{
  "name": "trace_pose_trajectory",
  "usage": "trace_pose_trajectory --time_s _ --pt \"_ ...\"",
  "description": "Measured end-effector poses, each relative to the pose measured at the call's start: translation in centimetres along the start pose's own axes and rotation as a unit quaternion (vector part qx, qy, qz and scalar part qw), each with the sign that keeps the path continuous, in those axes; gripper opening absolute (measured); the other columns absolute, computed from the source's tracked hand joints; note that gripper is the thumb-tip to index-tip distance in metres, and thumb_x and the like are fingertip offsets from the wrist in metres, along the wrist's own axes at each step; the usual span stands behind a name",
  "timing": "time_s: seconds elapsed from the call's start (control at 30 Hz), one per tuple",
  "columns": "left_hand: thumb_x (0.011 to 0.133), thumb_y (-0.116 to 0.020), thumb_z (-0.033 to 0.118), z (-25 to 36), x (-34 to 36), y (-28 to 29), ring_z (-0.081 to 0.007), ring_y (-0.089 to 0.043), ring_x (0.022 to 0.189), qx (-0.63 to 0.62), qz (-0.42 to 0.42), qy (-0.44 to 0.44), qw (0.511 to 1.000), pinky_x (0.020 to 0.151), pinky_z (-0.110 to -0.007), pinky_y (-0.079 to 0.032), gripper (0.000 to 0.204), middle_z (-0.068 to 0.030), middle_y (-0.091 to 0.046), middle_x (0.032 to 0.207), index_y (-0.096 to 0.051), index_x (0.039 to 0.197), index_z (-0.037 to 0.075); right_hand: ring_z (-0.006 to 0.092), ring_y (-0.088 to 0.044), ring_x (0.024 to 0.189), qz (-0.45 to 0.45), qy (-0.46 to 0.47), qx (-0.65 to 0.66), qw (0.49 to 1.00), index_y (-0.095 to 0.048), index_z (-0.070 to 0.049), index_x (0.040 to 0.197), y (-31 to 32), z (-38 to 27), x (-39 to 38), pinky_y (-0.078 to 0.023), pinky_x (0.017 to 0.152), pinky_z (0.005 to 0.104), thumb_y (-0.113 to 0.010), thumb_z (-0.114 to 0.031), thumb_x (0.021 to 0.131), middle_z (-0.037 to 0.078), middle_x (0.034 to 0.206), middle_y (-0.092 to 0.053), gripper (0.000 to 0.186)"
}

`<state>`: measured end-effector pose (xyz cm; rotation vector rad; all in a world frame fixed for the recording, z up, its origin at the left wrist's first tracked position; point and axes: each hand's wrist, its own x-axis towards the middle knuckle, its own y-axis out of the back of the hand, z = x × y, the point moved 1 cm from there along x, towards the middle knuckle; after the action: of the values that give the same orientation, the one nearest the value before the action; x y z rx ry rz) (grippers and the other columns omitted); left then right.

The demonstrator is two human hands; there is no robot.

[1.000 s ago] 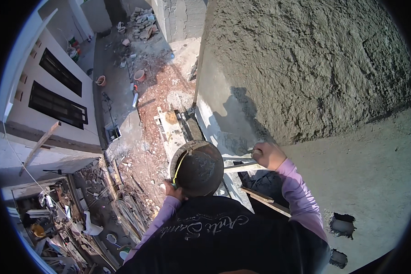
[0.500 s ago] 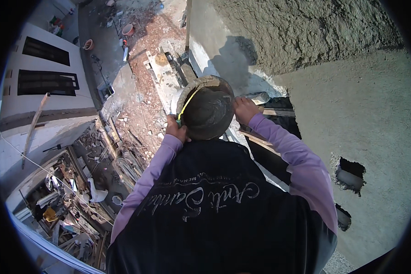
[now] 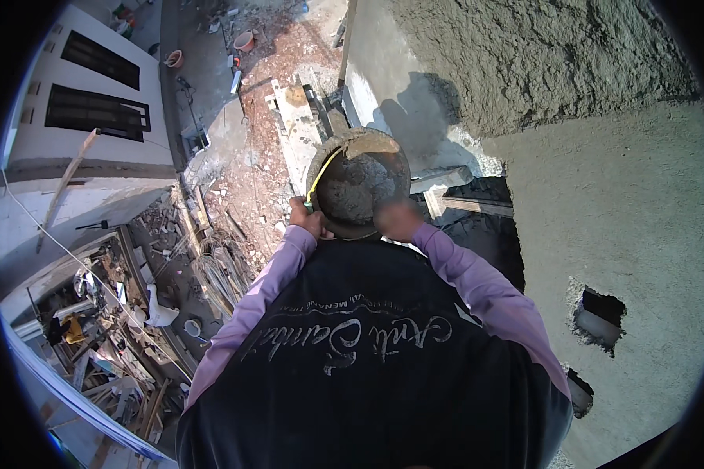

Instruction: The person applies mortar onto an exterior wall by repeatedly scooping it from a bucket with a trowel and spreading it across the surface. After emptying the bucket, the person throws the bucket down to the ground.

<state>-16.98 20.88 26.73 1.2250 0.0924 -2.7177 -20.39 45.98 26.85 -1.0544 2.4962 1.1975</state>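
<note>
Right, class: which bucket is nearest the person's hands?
The dark bucket with the yellow strip: the left hand grips its edge. Both orange buckets are farther off, on the ground.

The left fingers point(image 3: 298, 207) grip a bucket point(image 3: 375, 142) of mortar point(image 3: 346, 199); blurred right fingers point(image 3: 386, 217) overlap its near side.

We see rough render point(image 3: 540, 62) far right, smoother plaster point(image 3: 587, 203) near right. Our mortar point(image 3: 352, 197) looks lumpy, our shirt point(image 3: 375, 281) matt cloth.
</note>
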Motion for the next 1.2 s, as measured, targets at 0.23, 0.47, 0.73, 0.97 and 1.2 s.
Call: trace_pose_trajectory --time_s 0.23,0.47,0.73,0.97,1.2 --pt "0.078 -0.045 -0.011 -0.6 2.0 1.5 -0.0211 -0.052 0.046 -0.093 0.031 -0.044 0.994 0.041 -0.039 -0.056 0.044 -0.0176 -0.052 0.078 -0.025 0.114 0.004 0.0417 -0.063 0.086 0.109 0.047 -0.062 0.991 -0.064 0.000 0.090 6.7 -3.7 -1.5 -0.050 0.077 0.0473 -0.072 -0.025 0.076 0.022 0.085 -0.065 0.030" --pt "0.077 -0.043 -0.015 -2.2 4.8 3.6 -0.0214 -0.050 0.043 -0.121 0.049 -0.032 0.991 0.038 -0.041 -0.053 0.052 -0.0192 -0.053 0.074 -0.022 0.119 0.007 0.0407 -0.062 0.082 0.175 0.196 -0.155 0.952 -0.065 0.002 0.089 21.6 -15.1 -1.7 -0.050 0.074 0.0462 -0.069 -0.020 0.076 0.021 0.083 -0.063 0.026" --pt "0.080 -0.050 -0.010 -0.1 4.7 5.3 -0.0193 -0.047 0.041 -0.120 0.084 -0.006 0.989 0.039 -0.043 -0.054 0.045 -0.0170 -0.055 0.073 -0.029 0.113 0.013 0.0132 -0.060 0.054 0.129 0.239 -0.085 0.959 -0.067 0.000 0.091 40.9 -31.4 0.1 -0.049 0.054 0.0290 -0.073 -0.019 0.082 0.007 0.067 -0.063 0.022" --pt "0.084 -0.049 -0.007 0.5 5.8 6.5 -0.0261 -0.055 0.048 -0.078 0.064 0.027 0.995 0.040 -0.047 -0.052 0.045 -0.0177 -0.056 0.078 -0.026 0.114 0.017 0.0092 -0.055 0.048 0.044 0.256 0.180 0.949 -0.062 0.001 0.089 58.3 -28.3 9.6 -0.047 0.043 0.0207 -0.061 -0.025 0.092 0.006 0.067 -0.061 0.026" --pt "0.081 -0.048 -0.008 2.9 4.9 5.0 -0.0290 -0.058 0.053 0.059 0.048 -0.031 0.997 0.042 -0.048 -0.054 0.050 -0.0213 -0.051 0.095 -0.021 0.118 0.012 0.0099 -0.049 0.041 0.525 0.093 0.274 0.800 -0.059 -0.004 0.081 51.0 -14.8 0.1 -0.039 0.035 0.0238 -0.057 -0.026 0.094 0.004 0.060 -0.056 0.026"
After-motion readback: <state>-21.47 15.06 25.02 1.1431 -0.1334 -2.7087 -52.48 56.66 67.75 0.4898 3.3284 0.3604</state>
